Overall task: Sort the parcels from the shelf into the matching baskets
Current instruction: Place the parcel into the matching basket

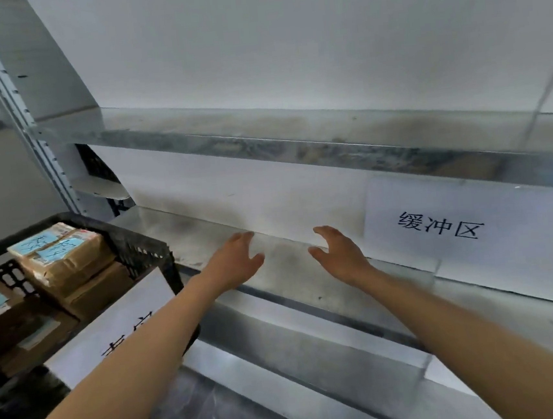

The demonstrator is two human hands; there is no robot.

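Note:
Both arms reach forward over a bare metal shelf [295, 275]. My left hand [236, 262] and my right hand [338, 254] hover a hand's width apart above its surface, fingers spread and loosely bent, holding nothing. No parcel lies on the stretch of shelf in view. At the left stands a black plastic basket [143, 245] with several brown cardboard parcels [67, 260] stacked in it, some carrying light blue handwritten labels. A white paper sign [118, 329] hangs on the basket's front, partly hidden by my left forearm.
A second metal shelf [295, 143] runs above the hands. A white paper sign with black characters [439, 230] is fixed on the shelf at the right. A slotted metal upright [19, 109] rises at the left. The white wall stands behind.

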